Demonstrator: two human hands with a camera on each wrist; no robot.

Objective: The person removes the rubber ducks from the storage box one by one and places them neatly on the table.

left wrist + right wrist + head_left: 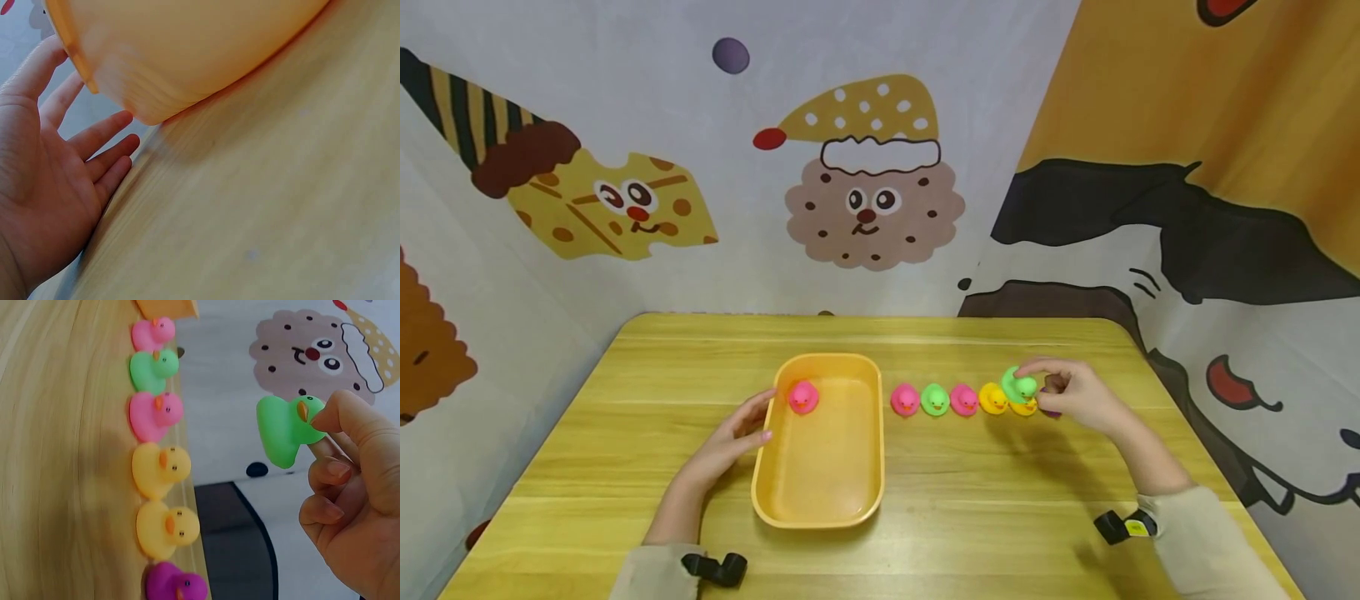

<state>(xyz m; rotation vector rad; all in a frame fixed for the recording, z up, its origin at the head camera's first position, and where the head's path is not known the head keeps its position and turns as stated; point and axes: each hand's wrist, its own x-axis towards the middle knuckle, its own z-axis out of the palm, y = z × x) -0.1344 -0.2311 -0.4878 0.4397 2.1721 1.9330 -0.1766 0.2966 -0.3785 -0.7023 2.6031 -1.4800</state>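
Observation:
My right hand pinches a green rubber duck between thumb and fingers, raised above the right end of a row of ducks. In the right wrist view the row holds pink, green, pink, two yellow ones and a purple duck. The head view shows the purple one mostly covered by my right hand. My left hand rests at the left side of a yellow-orange plastic tub, fingers spread and touching its rim. One pink duck sits inside, at the far left corner.
The wooden table carries the tub and the row of ducks, which runs rightward from beside the tub. Behind the table hangs a cloth with cartoon prints, close to its far edge.

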